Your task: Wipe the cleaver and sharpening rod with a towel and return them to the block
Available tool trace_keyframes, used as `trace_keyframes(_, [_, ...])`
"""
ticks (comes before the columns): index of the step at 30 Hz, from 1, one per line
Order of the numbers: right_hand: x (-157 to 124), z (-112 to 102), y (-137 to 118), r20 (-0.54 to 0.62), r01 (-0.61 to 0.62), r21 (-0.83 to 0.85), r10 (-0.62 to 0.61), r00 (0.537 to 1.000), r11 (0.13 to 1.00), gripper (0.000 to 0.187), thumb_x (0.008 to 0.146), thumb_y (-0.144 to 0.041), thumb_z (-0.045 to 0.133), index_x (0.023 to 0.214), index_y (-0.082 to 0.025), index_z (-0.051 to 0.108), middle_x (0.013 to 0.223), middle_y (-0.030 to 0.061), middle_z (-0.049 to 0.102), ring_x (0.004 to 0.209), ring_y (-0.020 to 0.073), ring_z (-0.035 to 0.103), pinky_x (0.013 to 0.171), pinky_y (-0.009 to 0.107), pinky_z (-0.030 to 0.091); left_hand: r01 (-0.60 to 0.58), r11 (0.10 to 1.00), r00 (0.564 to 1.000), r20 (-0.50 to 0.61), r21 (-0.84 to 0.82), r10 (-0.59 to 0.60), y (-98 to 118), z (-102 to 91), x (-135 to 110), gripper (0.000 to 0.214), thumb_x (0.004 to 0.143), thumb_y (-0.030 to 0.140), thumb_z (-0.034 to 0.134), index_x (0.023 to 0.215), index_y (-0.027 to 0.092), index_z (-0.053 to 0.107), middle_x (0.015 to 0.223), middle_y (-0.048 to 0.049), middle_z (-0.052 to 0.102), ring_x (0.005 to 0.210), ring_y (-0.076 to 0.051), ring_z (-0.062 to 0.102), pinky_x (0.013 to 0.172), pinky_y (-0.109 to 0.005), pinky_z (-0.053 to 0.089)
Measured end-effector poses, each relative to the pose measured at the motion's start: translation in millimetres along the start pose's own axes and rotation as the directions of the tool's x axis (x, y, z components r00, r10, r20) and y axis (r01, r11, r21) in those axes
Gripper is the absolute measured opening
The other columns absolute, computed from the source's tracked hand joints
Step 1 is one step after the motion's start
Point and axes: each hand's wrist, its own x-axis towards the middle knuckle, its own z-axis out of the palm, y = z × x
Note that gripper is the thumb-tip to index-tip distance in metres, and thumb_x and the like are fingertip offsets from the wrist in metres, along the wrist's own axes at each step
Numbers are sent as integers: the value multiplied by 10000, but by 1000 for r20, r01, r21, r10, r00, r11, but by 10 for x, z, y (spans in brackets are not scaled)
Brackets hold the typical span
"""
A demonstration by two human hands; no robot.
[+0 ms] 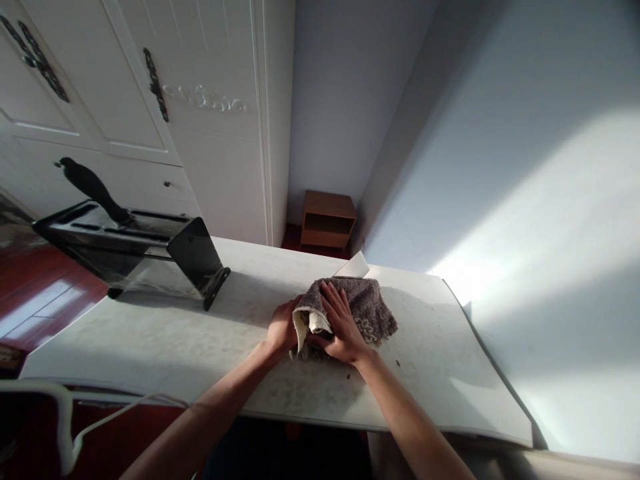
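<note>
A grey-brown towel (367,303) with a cream underside lies folded on the white table (175,340), near its middle. My right hand (340,327) lies flat on top of the towel, fingers spread and pointing away from me. My left hand (281,328) grips the towel's left edge, where the cream side is turned up. Both forearms reach in from the bottom of the view.
A black rack-like stand (150,243) with a dark handle sits at the table's far left. A white paper corner (354,268) shows behind the towel. White wardrobe doors (150,100), a small wooden cabinet (327,220) and a wall (525,167) surround the table.
</note>
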Motion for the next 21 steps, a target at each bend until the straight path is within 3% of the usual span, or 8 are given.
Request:
trace_keyframes(7, [7, 5, -10, -14, -83, -37, 83, 996, 996, 862, 794, -282, 630, 1507, -171, 158, 1553, 146, 172, 1453, 285, 97, 1157, 554, 110, -55, 994, 998, 11, 98, 55, -19, -18, 25, 270, 811, 198, 480, 981, 142, 682, 941, -105, 698, 838, -247, 662, 714, -301, 463])
trace_keyframes(12, [-6, 7, 31, -55, -130, -50, 127, 990, 990, 859, 778, -259, 611, 1512, -197, 170, 1556, 126, 177, 1450, 279, 120, 1160, 536, 126, -25, 981, 999, 28, 190, 20, 28, -40, 28, 300, 748, 190, 551, 1021, 177, 674, 946, -80, 707, 903, -277, 667, 706, -290, 443])
trace_keyframes(21, [-12, -25, 100, -157, -255, -107, 236, 959, 961, 824, 744, -194, 570, 1497, -197, 235, 1553, 101, 201, 1450, 270, 134, 1165, 520, 133, 37, 984, 998, 44, 176, -45, 83, -28, 23, 208, 764, 195, 530, 905, 174, 681, 892, -91, 709, 897, -264, 668, 645, -257, 405])
